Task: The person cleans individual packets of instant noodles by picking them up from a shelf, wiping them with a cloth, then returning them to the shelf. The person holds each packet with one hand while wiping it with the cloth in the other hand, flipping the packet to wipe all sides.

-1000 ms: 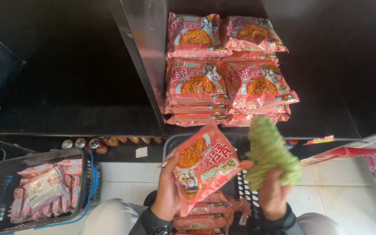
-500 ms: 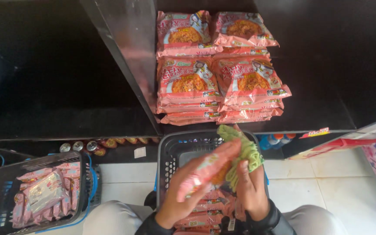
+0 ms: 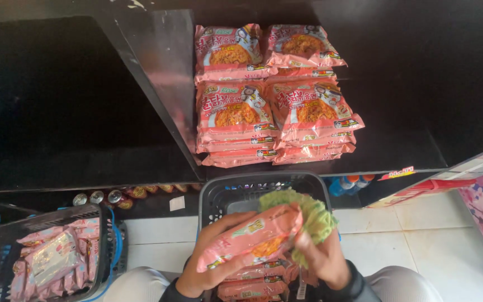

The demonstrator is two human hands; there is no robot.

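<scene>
Left hand [image 3: 205,268] grasps pink noodle packet [image 3: 252,237] over black basket [image 3: 219,193]; right hand [image 3: 322,263] clutches green cloth [image 3: 308,215] against it. Wipe flat, support underside, then align with shelf stacks [image 3: 275,112].

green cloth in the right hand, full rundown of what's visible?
The green cloth looks like a fuzzy, chenille-type duster, pale lime, bunched into a soft lump. It sits in the grip of the right hand, pressed against the right end of the pink noodle packet that the left hand holds tilted. Both hang above the dark plastic basket. The packet hides its lower left part.
</scene>
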